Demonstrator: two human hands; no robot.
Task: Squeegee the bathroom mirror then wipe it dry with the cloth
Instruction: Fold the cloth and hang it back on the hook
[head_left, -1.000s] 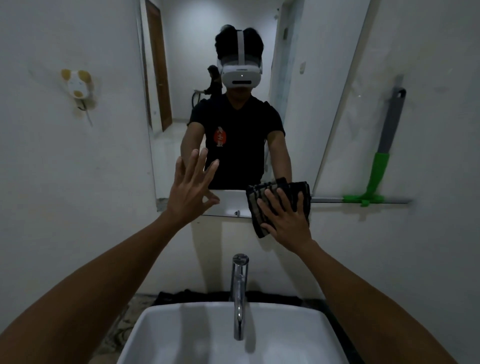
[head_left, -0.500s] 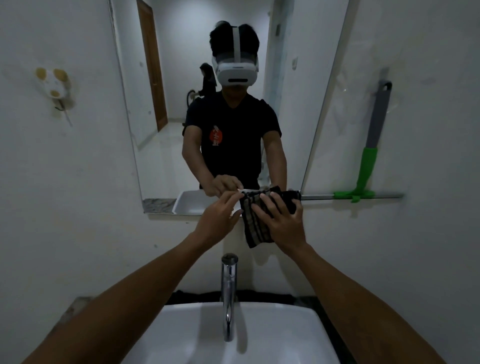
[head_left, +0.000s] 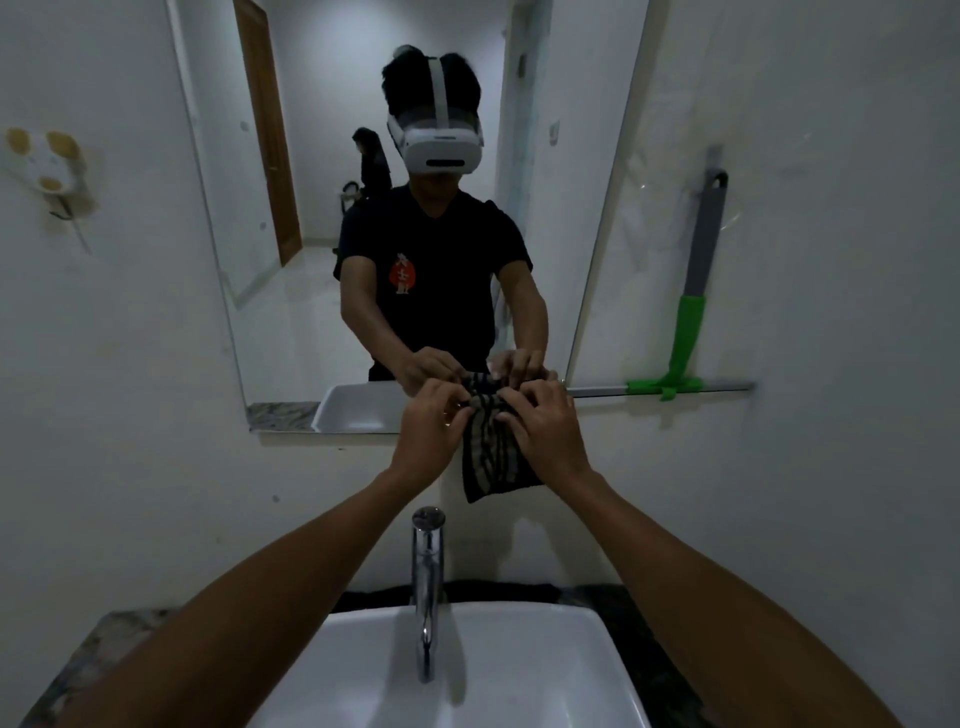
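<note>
The bathroom mirror (head_left: 311, 208) fills the wall ahead, its lower edge just above my hands. A dark striped cloth (head_left: 491, 457) hangs in front of that lower edge. My left hand (head_left: 434, 426) pinches its upper left part. My right hand (head_left: 543, 421) grips its upper right part, and the rest droops below. The squeegee (head_left: 688, 332), with a grey and green handle, hangs on the wall to the right of the mirror, blade down, away from both hands.
A white basin (head_left: 545, 675) with a chrome tap (head_left: 427, 587) sits directly below my arms on a dark stone counter (head_left: 83, 660). A small holder (head_left: 44, 161) is stuck to the left wall. A second person shows in the mirror's reflection.
My left hand dropped from open and raised at the glass to take hold of the cloth. My right hand went from pressing the cloth flat to gripping it, and the cloth bunched up.
</note>
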